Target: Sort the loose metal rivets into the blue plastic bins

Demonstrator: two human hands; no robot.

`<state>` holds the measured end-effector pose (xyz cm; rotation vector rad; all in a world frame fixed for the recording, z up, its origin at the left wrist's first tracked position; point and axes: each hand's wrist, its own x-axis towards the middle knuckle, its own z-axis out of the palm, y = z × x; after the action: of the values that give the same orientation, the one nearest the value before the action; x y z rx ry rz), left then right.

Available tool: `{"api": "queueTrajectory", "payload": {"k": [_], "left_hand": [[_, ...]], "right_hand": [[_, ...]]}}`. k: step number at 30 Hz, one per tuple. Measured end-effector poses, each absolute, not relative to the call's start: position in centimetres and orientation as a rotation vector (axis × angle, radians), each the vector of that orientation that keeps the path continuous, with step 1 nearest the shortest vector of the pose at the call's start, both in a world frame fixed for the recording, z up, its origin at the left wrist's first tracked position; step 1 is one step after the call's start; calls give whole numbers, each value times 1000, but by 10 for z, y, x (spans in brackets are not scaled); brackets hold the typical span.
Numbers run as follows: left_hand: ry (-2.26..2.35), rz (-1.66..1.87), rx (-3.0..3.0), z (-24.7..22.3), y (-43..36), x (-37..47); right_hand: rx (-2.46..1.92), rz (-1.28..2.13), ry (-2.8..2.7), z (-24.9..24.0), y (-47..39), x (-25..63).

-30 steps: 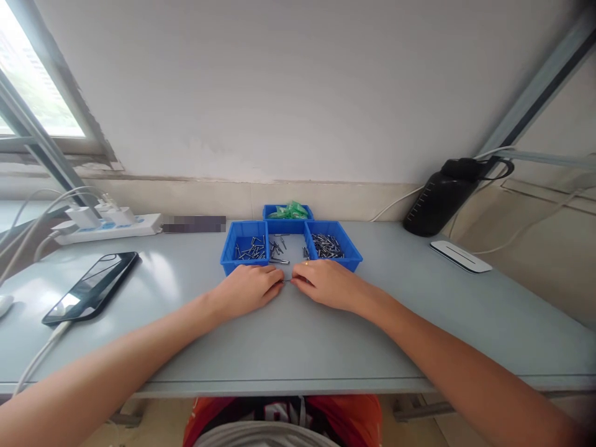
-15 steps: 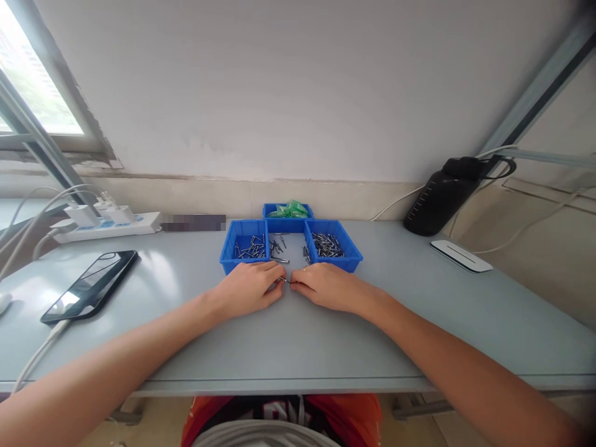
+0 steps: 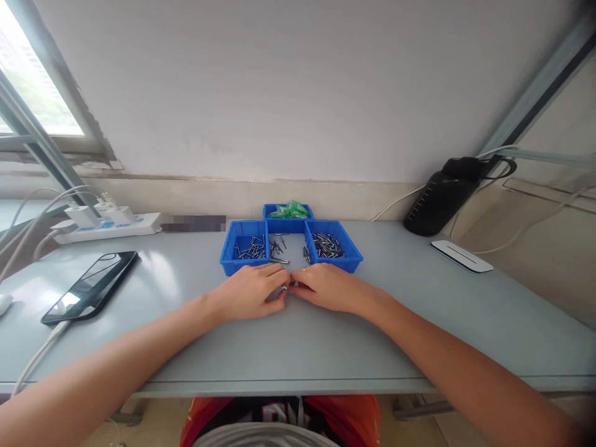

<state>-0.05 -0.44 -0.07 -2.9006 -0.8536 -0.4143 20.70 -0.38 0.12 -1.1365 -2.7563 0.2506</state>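
Fingers (image 3: 275, 279) pinch a shiny metal piece (image 3: 284, 288); boxy blue bins (image 3: 233, 267) beyond

My one camera sits on my head, above and behind the grip of my left hand (image 3: 249, 290) and right hand (image 3: 328, 285), looking forward and down, catching the wall (image 3: 279, 93) beyond it and the desk's front edge (image 3: 279, 386) on my side.

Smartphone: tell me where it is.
In the head view, the smartphone lies at left on the grey table, nearer the person than the white power strip.
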Motion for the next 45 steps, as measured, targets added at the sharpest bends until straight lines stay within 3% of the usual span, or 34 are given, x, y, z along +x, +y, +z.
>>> {"api": "queueTrajectory", "payload": {"k": [24,36,45], "left_hand": [[-1113,-121,-2791,-1,-3,1],[-948,-272,-2831,-1,-3,0],[-1098,-63,-2747,-3,0,0]], "right_hand": [[-1212,221,-2740,4,-4,209],[-1298,240,-2766,0,-2,211],[-1317,134,-2710,5,-6,209]]}}
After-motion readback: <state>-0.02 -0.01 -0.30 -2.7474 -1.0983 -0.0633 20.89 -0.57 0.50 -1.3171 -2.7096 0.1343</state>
